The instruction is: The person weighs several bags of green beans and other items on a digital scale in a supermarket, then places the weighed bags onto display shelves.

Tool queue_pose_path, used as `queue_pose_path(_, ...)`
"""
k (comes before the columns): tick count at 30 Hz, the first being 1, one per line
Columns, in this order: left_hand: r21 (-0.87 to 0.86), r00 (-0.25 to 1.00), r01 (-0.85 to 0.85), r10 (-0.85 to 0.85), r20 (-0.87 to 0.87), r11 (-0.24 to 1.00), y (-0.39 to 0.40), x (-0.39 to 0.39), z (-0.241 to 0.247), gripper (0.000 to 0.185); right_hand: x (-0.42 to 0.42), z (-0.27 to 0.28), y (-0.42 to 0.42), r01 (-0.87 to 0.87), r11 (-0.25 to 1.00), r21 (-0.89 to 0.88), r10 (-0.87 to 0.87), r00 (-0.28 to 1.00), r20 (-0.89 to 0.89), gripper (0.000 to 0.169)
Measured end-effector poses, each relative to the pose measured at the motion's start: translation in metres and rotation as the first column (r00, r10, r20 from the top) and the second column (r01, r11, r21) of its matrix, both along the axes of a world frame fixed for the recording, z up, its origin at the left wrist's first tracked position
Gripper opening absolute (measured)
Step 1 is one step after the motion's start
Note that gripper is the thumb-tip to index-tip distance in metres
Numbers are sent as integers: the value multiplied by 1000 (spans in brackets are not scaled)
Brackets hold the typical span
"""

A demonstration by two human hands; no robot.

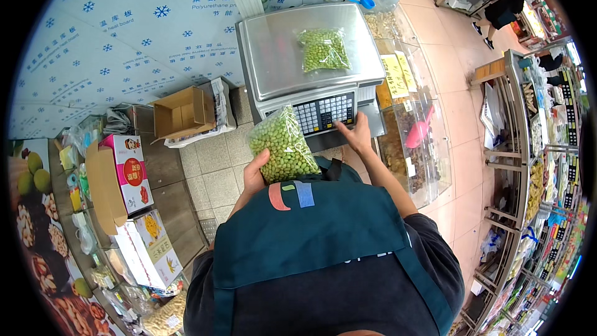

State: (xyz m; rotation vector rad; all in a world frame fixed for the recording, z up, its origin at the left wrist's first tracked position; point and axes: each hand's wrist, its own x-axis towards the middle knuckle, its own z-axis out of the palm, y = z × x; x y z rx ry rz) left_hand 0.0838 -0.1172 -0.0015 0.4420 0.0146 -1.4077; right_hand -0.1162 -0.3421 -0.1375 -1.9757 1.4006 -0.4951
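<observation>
My left hand (255,172) grips a clear plastic bag of green beans or peas (284,147), held tilted in front of my dark green apron (303,224). Its upper corner overlaps the left part of the keypad (322,112) on a weighing scale. My right hand (358,134) is at the keypad's lower right corner, empty, with thumb and fingers apart. Whether the thumb touches a key is hard to tell. A second, flatter bag of green beans or peas (325,50) lies on the scale's steel pan (275,56), right of its middle.
Clear bins (410,149) of dry goods stand right of the scale, with a pink scoop (419,130) on them. An open cardboard box (182,114) sits at left. Product boxes (133,172) line the left shelf. Right of the aisle are shop shelves (517,149); a person (503,7) is farther off.
</observation>
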Motion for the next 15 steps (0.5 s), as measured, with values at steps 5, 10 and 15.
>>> queue_pose_path(5, -11, 1000, 6, -6, -11, 1000, -2, 10, 0, 50, 5, 2, 9, 30, 999, 28, -28, 997, -65, 79)
queue_pose_path(10, 41, 1000, -7, 7, 11, 999, 0, 20, -4, 49, 20, 8, 30, 64, 996, -62, -68, 996, -62, 116)
queue_pose_path(15, 49, 1000, 6, -5, -16, 999, 0, 29, -6, 49, 44, 12, 46, 190, 982, -25, -191, 968, -161, 138)
